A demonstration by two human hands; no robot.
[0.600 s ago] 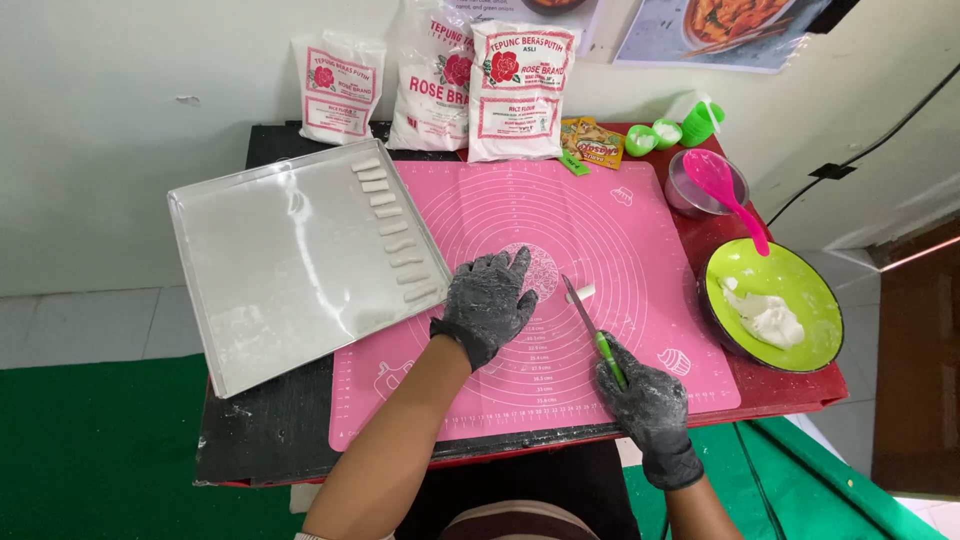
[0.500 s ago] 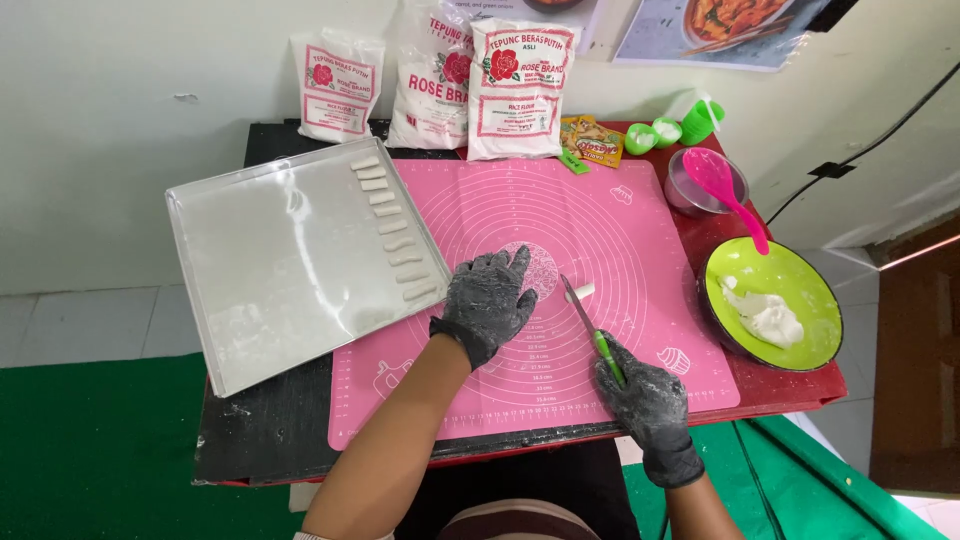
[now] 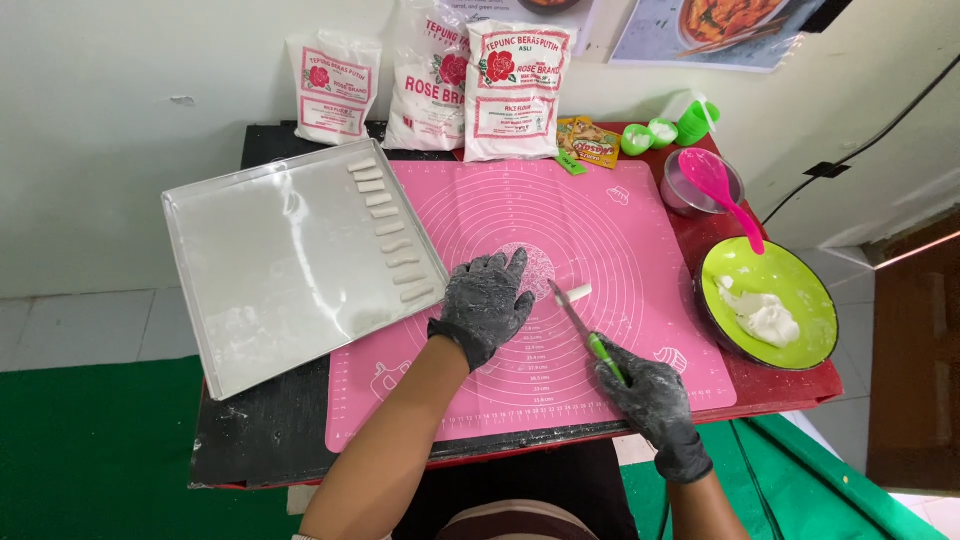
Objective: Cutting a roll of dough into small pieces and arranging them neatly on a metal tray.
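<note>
My left hand, in a floury grey glove, lies flat with fingers spread on the pink silicone mat. Whatever dough is under it is hidden. My right hand, also gloved, grips a green-handled knife whose blade points up and left across the mat. A small white piece of dough lies just right of the blade tip. On the metal tray to the left, several short white dough sticks sit in a column along its right edge.
A green bowl with white dough stands at the right on a red surface. Behind it is a metal cup with a pink spoon. Three flour bags lean on the wall. Small green cups and a yellow sachet are at the back.
My left hand has shifted slightly on the mat. The knife and my right hand have stayed almost in place beside the small dough piece.
</note>
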